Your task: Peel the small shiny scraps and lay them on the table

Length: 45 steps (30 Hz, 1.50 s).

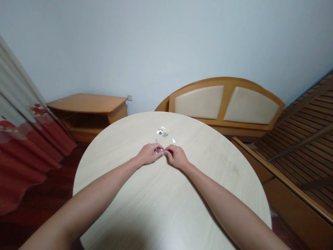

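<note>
My left hand (150,153) and my right hand (177,156) meet above the middle of a round, pale wood table (125,208). Between their pinched fingertips is a small blue-grey piece (163,150), too small to name, and both hands grip it. Just beyond the left fingers lies a flat grey piece (156,140). A white piece (174,140) rests past the right fingers. Farther off, a loose pile of small tan, white and grey pieces (165,131) is scattered on the tabletop.
A wooden cabinet (88,102) stands at the back left, near a red and white curtain (28,146). Behind the table is a headboard with cream panels (199,102). A slatted wooden bed frame (301,139) leans at the right. A wall socket (129,97) sits beside the cabinet.
</note>
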Tool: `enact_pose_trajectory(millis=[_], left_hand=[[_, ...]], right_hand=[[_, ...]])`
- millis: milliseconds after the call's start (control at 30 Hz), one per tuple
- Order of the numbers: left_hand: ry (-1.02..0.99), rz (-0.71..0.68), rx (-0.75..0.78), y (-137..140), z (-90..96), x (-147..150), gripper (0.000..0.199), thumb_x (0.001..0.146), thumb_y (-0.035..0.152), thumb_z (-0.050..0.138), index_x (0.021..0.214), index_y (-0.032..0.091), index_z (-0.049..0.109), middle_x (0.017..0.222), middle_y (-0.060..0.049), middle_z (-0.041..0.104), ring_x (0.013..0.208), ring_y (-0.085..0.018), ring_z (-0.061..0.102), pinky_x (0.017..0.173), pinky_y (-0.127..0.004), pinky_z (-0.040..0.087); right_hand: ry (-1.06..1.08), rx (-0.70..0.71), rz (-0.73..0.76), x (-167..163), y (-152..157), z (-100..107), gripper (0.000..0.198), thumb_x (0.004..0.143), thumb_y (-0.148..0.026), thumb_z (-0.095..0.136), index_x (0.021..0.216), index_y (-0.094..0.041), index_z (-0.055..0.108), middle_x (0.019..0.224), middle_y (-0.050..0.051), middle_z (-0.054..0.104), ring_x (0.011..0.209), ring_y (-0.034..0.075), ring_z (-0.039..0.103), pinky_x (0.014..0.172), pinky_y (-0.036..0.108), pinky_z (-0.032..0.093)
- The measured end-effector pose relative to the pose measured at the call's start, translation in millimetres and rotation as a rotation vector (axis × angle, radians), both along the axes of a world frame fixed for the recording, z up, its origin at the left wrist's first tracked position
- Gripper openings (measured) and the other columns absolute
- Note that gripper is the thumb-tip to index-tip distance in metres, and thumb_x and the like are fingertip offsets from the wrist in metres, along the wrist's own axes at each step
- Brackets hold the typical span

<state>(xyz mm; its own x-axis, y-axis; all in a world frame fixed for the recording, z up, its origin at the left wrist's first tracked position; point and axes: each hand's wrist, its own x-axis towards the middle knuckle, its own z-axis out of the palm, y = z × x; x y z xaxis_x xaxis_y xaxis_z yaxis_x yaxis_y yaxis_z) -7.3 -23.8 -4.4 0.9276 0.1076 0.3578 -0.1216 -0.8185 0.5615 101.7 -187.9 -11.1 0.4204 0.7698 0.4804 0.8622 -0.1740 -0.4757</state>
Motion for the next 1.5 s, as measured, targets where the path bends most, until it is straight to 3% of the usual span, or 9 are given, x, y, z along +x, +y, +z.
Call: enact_pose_trajectory(millis=[200, 367, 500, 1300, 1500], left_hand=[[0.04, 0.025, 0.076, 0.9, 5.2, -2.1, 0.023, 0.086, 0.039, 0.061, 0.096, 0.021, 0.072, 0.082, 0.0, 0.072, 0.07, -0.014, 0.062, 0.066, -0.024, 0.042], [0.182, 0.178, 0.212, 8.1, 16.0, -6.9, 0.019, 0.081, 0.037, 0.064, 0.09, 0.022, 0.072, 0.081, -0.001, 0.072, 0.073, -0.017, 0.064, 0.063, -0.025, 0.04], [0.255, 0.247, 0.231, 14.6, 21.3, -9.6, 0.023, 0.079, 0.042, 0.065, 0.089, 0.022, 0.071, 0.082, -0.001, 0.072, 0.072, -0.017, 0.064, 0.061, -0.025, 0.04], [0.31, 0.234, 0.215, 16.5, 24.5, -11.5, 0.023, 0.077, 0.033, 0.059, 0.093, 0.023, 0.072, 0.084, -0.001, 0.072, 0.073, -0.018, 0.063, 0.062, -0.025, 0.04], [0.3, 0.249, 0.23, 14.1, 23.3, -10.5, 0.023, 0.079, 0.03, 0.058, 0.096, 0.023, 0.071, 0.089, -0.003, 0.073, 0.077, -0.019, 0.065, 0.064, -0.026, 0.042]], right_hand=[[0.023, -0.002, 0.024, 0.2, 0.4, -0.3, 0.012, 0.089, -0.017, 0.06, 0.085, -0.019, 0.072, 0.083, 0.005, 0.072, 0.077, 0.018, 0.064, 0.072, 0.028, 0.044], [0.046, -0.011, 0.017, 0.1, 0.0, 0.2, 0.012, 0.089, -0.02, 0.06, 0.086, -0.019, 0.072, 0.085, 0.005, 0.072, 0.079, 0.018, 0.064, 0.073, 0.028, 0.045], [0.052, -0.017, 0.024, -0.6, -0.8, 1.6, 0.011, 0.089, -0.02, 0.061, 0.086, -0.019, 0.071, 0.085, 0.005, 0.072, 0.079, 0.018, 0.064, 0.073, 0.029, 0.045], [0.068, -0.032, 0.032, 1.1, -1.1, -0.3, 0.01, 0.089, -0.019, 0.06, 0.087, -0.018, 0.07, 0.085, 0.005, 0.07, 0.079, 0.018, 0.062, 0.074, 0.029, 0.045], [-0.114, -0.071, -0.026, 0.8, 3.9, -0.7, 0.012, 0.09, -0.02, 0.056, 0.094, -0.017, 0.067, 0.094, 0.009, 0.068, 0.091, 0.023, 0.059, 0.083, 0.035, 0.043]])
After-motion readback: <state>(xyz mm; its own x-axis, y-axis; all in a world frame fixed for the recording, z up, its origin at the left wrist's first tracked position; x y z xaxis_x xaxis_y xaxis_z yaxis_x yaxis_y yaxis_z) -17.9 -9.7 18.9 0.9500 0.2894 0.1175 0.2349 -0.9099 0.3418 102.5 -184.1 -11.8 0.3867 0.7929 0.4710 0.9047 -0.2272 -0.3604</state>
